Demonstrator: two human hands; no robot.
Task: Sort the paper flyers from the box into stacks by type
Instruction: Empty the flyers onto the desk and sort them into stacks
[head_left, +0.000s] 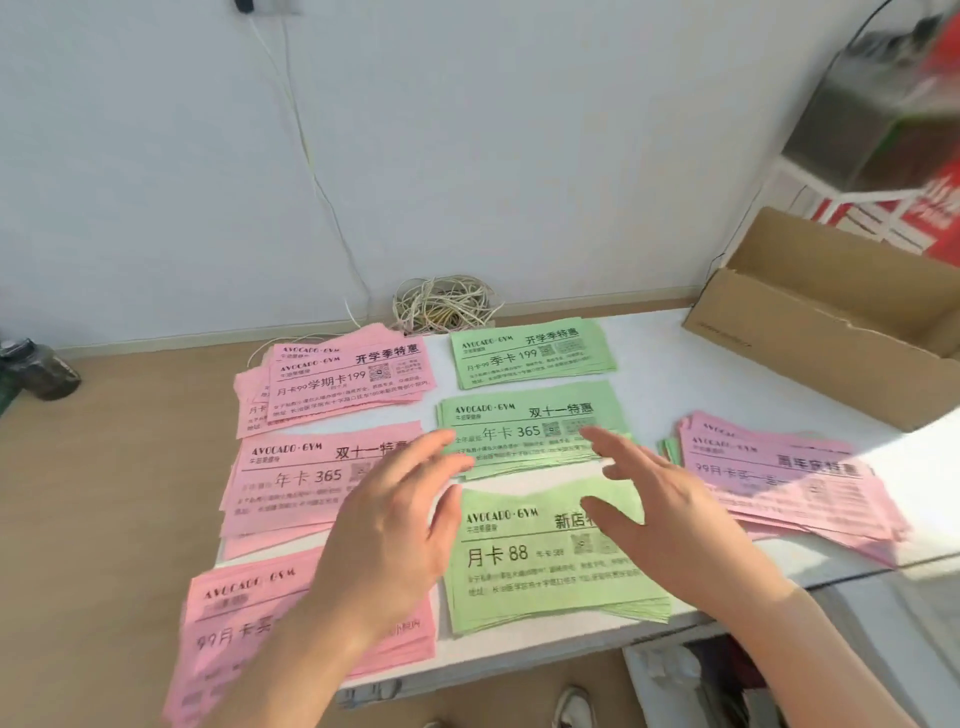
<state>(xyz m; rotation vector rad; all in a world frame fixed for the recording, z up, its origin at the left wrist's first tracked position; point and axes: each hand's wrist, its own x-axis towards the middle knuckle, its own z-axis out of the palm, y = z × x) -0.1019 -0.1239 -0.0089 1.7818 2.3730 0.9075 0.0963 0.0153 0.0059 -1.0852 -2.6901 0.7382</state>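
1 head-worn view looks forward and down, close over the table, facing the wall.

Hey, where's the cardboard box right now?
In the head view the cardboard box sits at the far right of the table, just behind the rightmost pink flyer stack.

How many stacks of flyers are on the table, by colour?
Pink stacks: 4
Green stacks: 3
Total: 7
A green edge peeking out beside the right-hand pink stack is left out.
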